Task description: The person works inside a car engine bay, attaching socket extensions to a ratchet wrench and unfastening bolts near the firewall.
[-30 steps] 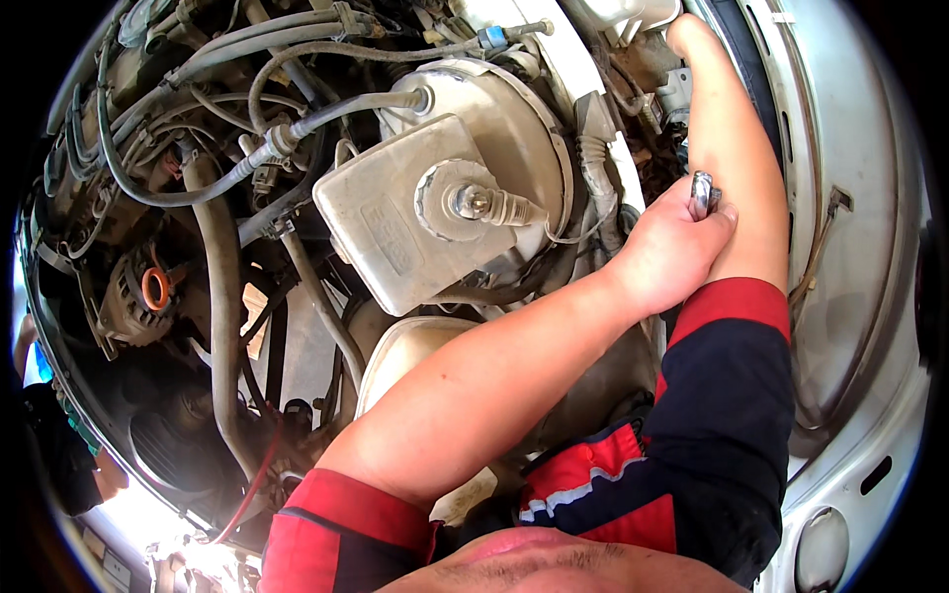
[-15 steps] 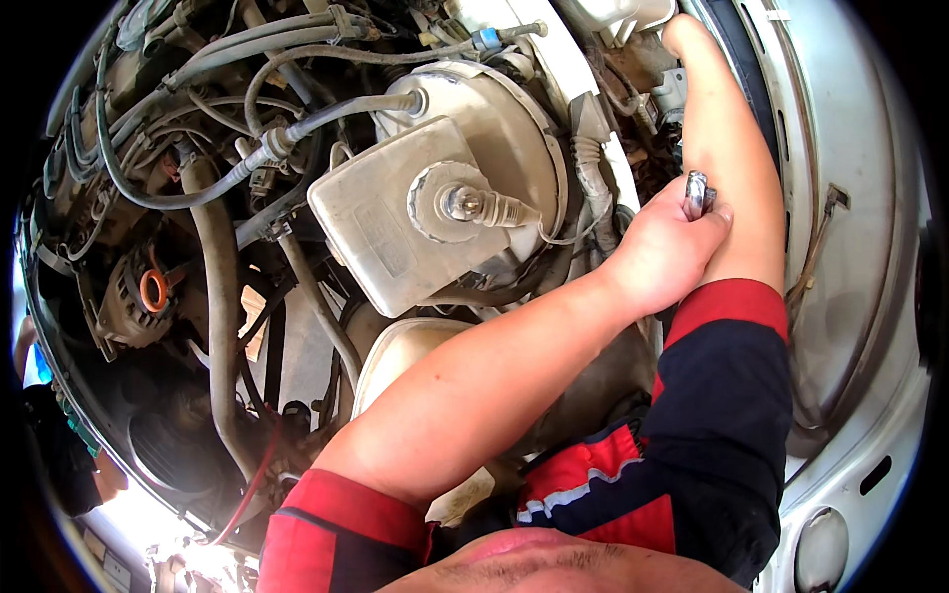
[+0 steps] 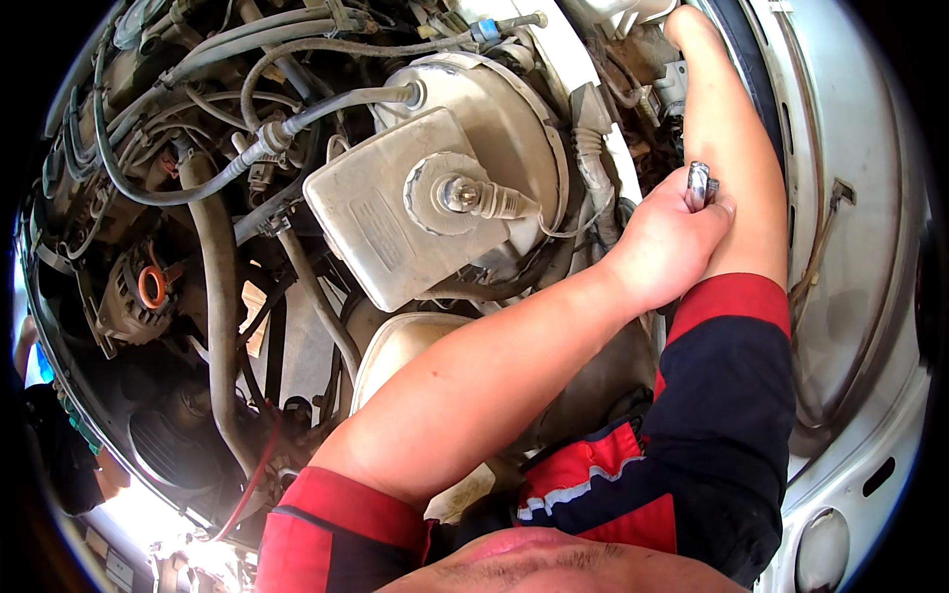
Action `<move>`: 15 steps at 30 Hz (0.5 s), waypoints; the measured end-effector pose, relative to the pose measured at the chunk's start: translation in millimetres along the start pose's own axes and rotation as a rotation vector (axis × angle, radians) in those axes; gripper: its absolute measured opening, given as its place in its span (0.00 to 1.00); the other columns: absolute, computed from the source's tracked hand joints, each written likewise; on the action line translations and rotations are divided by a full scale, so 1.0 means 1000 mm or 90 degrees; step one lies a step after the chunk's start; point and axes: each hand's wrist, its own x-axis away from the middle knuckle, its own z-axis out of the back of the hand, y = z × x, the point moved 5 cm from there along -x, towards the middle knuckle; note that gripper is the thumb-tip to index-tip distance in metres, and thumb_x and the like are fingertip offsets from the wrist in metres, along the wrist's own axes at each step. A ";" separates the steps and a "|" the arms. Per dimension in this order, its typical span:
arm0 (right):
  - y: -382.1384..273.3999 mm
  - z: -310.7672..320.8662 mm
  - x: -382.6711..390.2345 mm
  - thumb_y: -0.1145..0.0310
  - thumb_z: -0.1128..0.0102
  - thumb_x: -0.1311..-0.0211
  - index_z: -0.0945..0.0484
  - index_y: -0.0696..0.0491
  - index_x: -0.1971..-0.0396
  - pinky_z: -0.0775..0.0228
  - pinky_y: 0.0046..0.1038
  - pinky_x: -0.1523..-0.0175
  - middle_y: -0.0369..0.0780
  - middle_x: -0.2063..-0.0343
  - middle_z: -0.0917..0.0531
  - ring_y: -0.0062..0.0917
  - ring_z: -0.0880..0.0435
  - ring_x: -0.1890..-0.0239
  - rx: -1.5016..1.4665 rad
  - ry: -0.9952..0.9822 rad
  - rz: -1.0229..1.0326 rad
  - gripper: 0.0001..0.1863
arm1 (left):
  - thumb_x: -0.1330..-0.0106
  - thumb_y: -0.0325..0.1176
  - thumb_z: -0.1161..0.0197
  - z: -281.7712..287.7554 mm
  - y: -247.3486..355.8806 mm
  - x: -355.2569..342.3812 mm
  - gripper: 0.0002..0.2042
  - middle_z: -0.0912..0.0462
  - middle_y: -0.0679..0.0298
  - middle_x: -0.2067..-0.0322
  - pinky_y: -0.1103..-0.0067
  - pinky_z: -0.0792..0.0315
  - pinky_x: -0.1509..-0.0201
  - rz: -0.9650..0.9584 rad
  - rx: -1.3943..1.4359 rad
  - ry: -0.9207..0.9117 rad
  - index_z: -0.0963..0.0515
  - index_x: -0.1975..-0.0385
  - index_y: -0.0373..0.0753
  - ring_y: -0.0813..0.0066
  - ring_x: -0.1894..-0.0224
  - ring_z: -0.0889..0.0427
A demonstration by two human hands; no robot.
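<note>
Left hand point(image 3: 660, 240) curled round shiny tool point(image 3: 698, 184) — slack grip could drop it; right hand hidden — can't tell its hold.

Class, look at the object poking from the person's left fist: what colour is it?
Shiny silver: the object in the left hand shows best in the head view.

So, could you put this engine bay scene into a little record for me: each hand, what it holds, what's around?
Left hand: closed around a shiny metal piece
Right hand: out of sight past the wrist; its grip cannot be told
Right forearm: reaches toward a white plastic part at the top edge
Centre: boxy pale reservoir with a round cap
Picture's left: thick hose, orange ring
Sleeves: dark, red cuffs
</note>
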 end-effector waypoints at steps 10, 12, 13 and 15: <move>0.021 -0.018 -0.046 0.70 0.44 0.36 0.15 0.54 0.48 0.27 0.44 0.36 0.53 0.43 0.19 0.49 0.19 0.40 -0.067 -0.095 -0.017 0.18 | 0.27 0.32 0.40 0.000 0.001 0.001 0.06 0.26 0.72 0.71 0.79 0.30 0.58 0.016 0.004 0.011 0.27 0.63 0.37 0.83 0.67 0.32; 0.023 -0.018 -0.048 0.70 0.44 0.36 0.15 0.54 0.48 0.27 0.44 0.37 0.53 0.44 0.19 0.49 0.19 0.40 -0.062 -0.101 -0.006 0.18 | 0.27 0.32 0.40 0.000 0.000 0.000 0.06 0.26 0.72 0.71 0.78 0.30 0.58 0.015 0.002 0.011 0.27 0.63 0.37 0.83 0.67 0.32; 0.022 -0.017 -0.046 0.71 0.43 0.37 0.15 0.54 0.48 0.26 0.44 0.37 0.53 0.44 0.18 0.49 0.19 0.40 -0.063 -0.095 0.000 0.18 | 0.27 0.32 0.40 0.000 0.001 0.000 0.06 0.27 0.72 0.71 0.78 0.30 0.58 0.002 0.011 0.003 0.27 0.63 0.37 0.83 0.67 0.32; 0.019 -0.012 -0.033 0.71 0.43 0.37 0.15 0.53 0.48 0.26 0.44 0.37 0.53 0.44 0.18 0.49 0.18 0.41 -0.062 -0.052 0.008 0.18 | 0.27 0.32 0.40 -0.001 0.000 0.000 0.06 0.27 0.72 0.71 0.78 0.31 0.58 0.017 0.012 0.004 0.27 0.64 0.37 0.83 0.67 0.32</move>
